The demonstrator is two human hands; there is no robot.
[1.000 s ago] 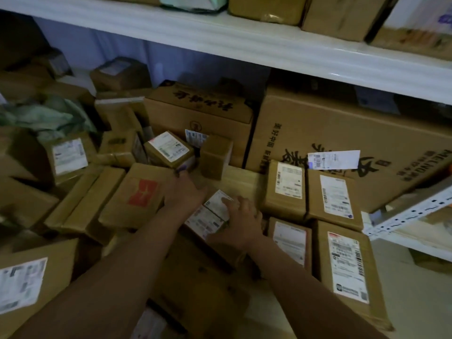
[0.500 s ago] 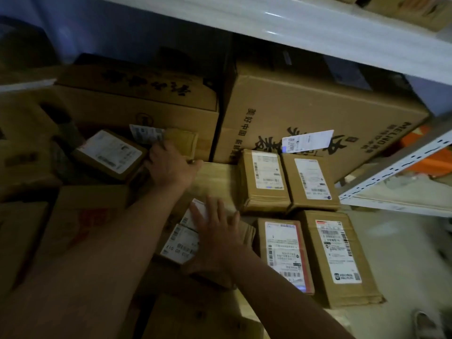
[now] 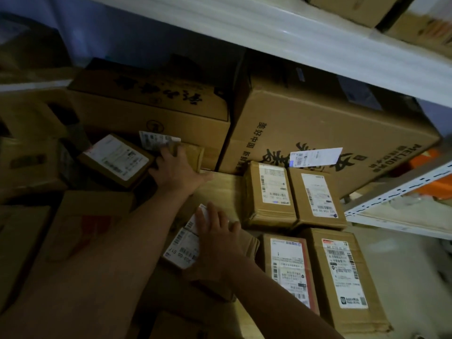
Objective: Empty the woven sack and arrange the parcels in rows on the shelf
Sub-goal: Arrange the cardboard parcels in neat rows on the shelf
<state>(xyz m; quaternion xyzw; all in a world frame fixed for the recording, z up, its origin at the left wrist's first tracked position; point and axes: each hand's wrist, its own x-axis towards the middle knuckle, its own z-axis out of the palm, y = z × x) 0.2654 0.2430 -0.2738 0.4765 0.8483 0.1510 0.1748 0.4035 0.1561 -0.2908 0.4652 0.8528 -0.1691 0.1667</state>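
- A dim shelf [image 3: 220, 189] of brown cardboard parcels, seen from above; the landmark is a block of four labelled parcels [image 3: 303, 231] lying flat, labels up, in two neat rows
- Left of the block, just beside its near row, the right hand [image 3: 217, 243] lies flat with straight fingers on a small labelled parcel [image 3: 186, 248], pressing rather than gripping; it looks to be sliding it in to extend the row
- Further left and behind, the left hand [image 3: 178, 167] reaches to a small plain box [image 3: 192, 152] at the foot of a large carton [image 3: 151, 111]; fingers curl over its edge, apparently grasping it to pull it forward
- Behind the block stands a bigger printed carton [image 3: 318, 123], serving as a backstop
- Left of the block, loose parcels lie jumbled, not yet sorted
- The woven sack is not visible
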